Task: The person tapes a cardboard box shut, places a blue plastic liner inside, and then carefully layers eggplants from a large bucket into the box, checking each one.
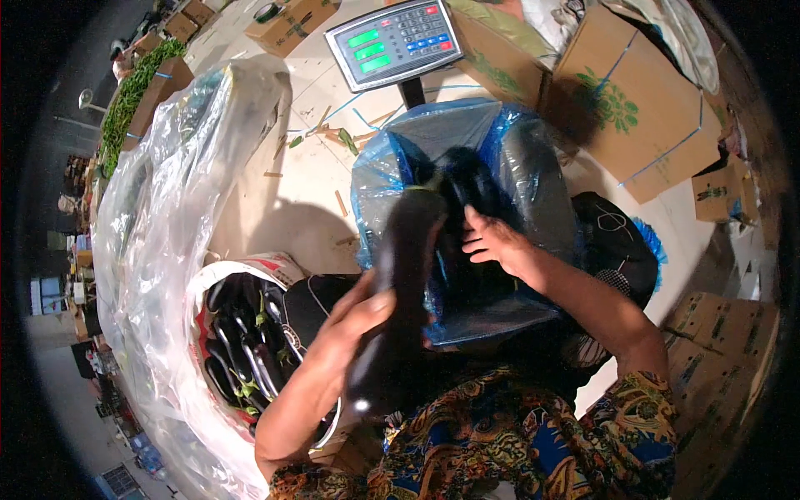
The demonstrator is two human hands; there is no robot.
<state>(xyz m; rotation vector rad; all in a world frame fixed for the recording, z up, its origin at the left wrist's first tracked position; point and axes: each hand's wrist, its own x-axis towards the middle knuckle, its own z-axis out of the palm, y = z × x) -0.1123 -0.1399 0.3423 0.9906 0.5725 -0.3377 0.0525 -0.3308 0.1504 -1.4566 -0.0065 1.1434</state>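
Observation:
A long dark eggplant [403, 269] is gripped near its middle by my left hand [362, 319]. Its stem end points away from me, over the left part of a container lined with a blue plastic bag [375, 159]. More eggplants [472, 178] lie inside the lined container, dim in the shadow. My right hand [494, 240] is above them with its fingers apart, holding nothing; whether a fingertip touches an eggplant I cannot tell. On my left stands a white woven sack [203, 278] with its mouth wide, full of glossy eggplants [250, 344].
A digital scale display [394, 44] stands on a post behind the lined container. Cardboard boxes [631, 106] are at the right, more cartons [719, 356] at lower right. Clear plastic sheeting [162, 206] covers something at the left, near a box of green vegetables [134, 100]. Scraps [340, 140] litter the floor.

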